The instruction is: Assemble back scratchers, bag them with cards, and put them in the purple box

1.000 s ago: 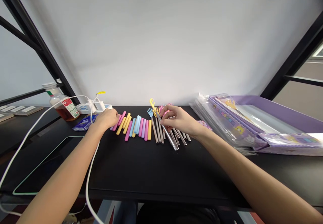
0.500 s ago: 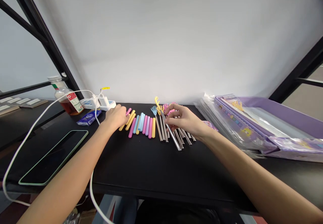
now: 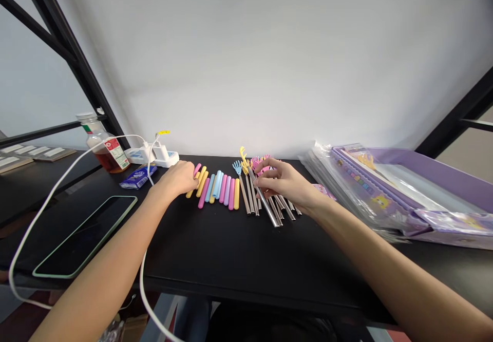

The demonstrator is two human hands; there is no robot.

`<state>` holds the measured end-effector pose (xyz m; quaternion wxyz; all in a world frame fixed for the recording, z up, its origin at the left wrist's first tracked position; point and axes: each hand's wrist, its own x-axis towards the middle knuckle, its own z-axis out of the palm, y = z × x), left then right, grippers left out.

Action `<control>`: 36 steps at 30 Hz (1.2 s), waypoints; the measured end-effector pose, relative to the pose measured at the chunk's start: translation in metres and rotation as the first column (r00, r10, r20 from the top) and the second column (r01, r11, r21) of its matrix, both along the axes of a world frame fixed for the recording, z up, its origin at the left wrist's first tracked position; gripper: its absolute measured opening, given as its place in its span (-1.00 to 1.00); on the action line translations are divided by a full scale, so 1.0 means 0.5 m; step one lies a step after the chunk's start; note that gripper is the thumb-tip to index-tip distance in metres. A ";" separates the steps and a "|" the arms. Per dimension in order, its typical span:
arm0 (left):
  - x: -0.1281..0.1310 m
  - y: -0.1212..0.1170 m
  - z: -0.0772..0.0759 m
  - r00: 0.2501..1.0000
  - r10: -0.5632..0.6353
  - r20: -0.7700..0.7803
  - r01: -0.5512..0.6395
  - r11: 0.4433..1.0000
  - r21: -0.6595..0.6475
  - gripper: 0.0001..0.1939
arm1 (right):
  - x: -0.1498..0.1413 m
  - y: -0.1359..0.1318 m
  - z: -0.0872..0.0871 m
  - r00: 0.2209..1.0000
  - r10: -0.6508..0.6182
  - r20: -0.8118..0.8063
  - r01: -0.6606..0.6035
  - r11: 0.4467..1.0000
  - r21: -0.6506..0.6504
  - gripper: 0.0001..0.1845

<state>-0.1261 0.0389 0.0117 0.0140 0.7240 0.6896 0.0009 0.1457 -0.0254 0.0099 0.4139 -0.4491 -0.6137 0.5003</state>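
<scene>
My right hand pinches the metal rod of a back scratcher, its yellow hand-shaped head tilted up toward the wall. Under and around it lie several more back scratchers with bare metal rods and blue, yellow and pink heads. At the left end of a row of pastel handle sleeves, my left hand is closed, knuckles up. Its fingertips touch the leftmost yellow and pink sleeves, and what they grip is hidden. The sleeves are pink, yellow, blue and purple, lying side by side.
On the left are a phone, a blue packet, a bottle of brown liquid and a power strip with white cables. At right, clear plastic bags lie beside a purple box.
The view has shifted slightly, so the table things appear a little to the right. Both hands keep nearly the same pose, the right one still holding the back scratcher.
</scene>
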 end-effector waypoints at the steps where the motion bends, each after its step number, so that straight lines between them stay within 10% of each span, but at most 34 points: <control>1: -0.002 0.002 -0.001 1.000 -0.010 -0.011 0.010 1.000 -0.005 -0.86 | 0.000 0.000 0.000 1.000 0.002 0.002 -0.002 1.000 0.004 -0.73; 11: -0.009 0.020 -0.012 0.996 -0.048 -0.081 0.048 0.999 -0.001 -0.77 | 0.003 0.002 -0.007 1.000 0.022 -0.004 -0.022 1.000 0.012 -0.73; 18: -0.005 -0.006 0.014 0.987 -0.068 0.145 0.072 0.997 -0.023 -0.63 | 0.006 0.001 -0.002 1.000 0.013 -0.028 -0.013 1.000 0.006 -0.72; 25: 0.008 -0.014 0.005 0.976 -0.127 0.179 0.086 0.972 0.219 -0.71 | 0.012 0.005 0.002 0.993 -0.031 -0.112 0.029 0.999 -0.018 -0.69; 30: 0.067 -0.015 0.003 0.727 -0.536 0.428 0.418 0.841 0.344 -0.66 | 0.054 0.016 0.030 0.927 -0.137 -0.348 0.082 0.982 -0.168 -0.51; 36: 0.175 -0.029 0.035 0.567 -0.683 0.461 0.638 0.718 0.279 -0.69 | 0.132 0.029 0.053 0.899 -0.123 -0.420 0.121 0.992 -0.033 -0.84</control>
